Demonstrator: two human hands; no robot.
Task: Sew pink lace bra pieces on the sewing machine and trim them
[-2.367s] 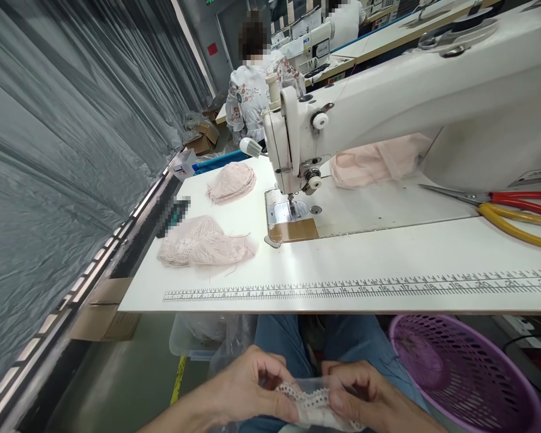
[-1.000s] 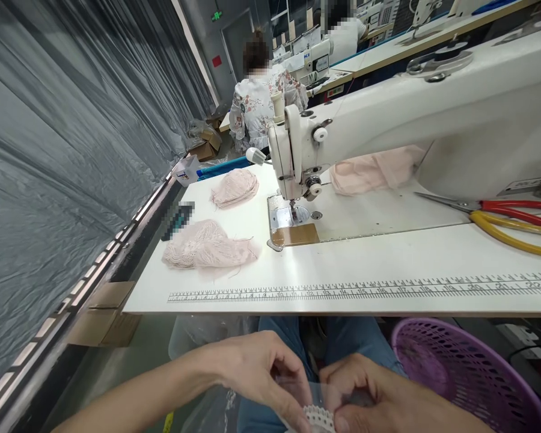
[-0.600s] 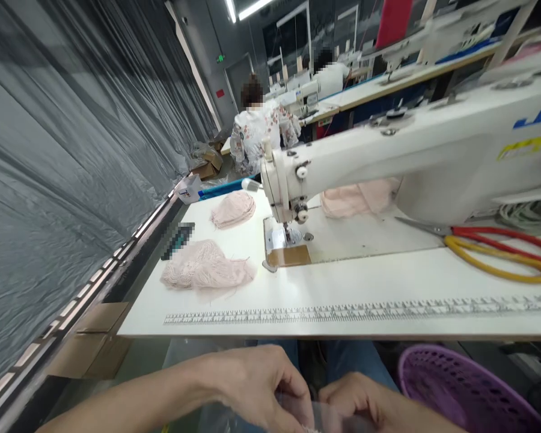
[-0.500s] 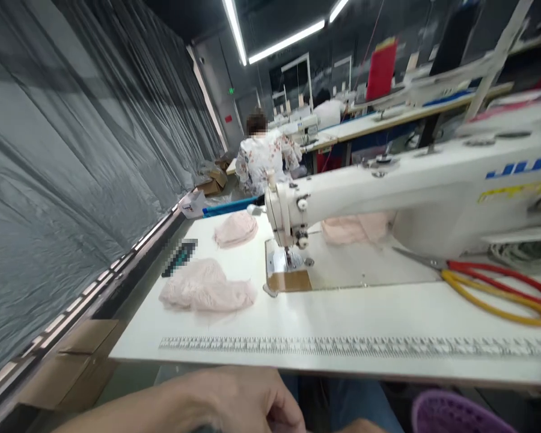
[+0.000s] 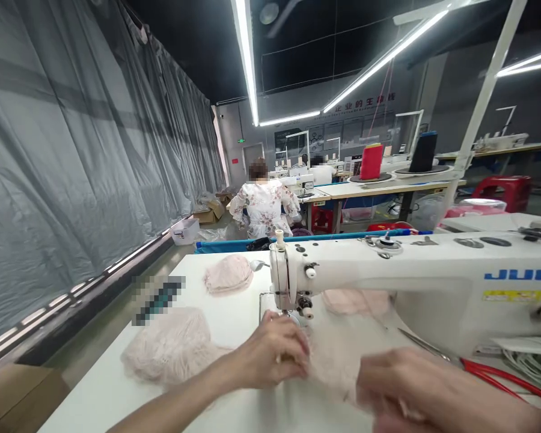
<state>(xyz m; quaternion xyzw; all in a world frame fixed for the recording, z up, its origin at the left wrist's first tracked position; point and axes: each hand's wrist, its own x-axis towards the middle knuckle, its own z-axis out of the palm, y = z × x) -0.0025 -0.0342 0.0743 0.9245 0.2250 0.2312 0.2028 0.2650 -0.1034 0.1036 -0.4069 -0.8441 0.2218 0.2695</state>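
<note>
My left hand [image 5: 275,352] is at the needle area of the white sewing machine [image 5: 342,261], its fingers pinched on a sheer pale pink fabric [image 5: 333,355]. To the right, my right hand [image 5: 401,385] is closed on the other end of the same fabric, blurred by motion. The cloth stretches between both hands over the machine bed. My left fingers hide the presser foot. A fluffy pale pink fabric heap [image 5: 171,349] lies beside my left forearm, and a smaller pink fabric pile [image 5: 229,273] sits farther back.
Scissors with red handles [image 5: 491,376] lie at the right, beneath the machine arm. Another folded pink piece [image 5: 356,300] rests behind the needle area. A pixelated dark object [image 5: 160,299] is near the table's left edge. Ahead, a person [image 5: 265,207] sits facing away.
Both hands have risen from below the table edge to the machine bed, with sheer fabric now between them. The view has tilted up and levelled.
</note>
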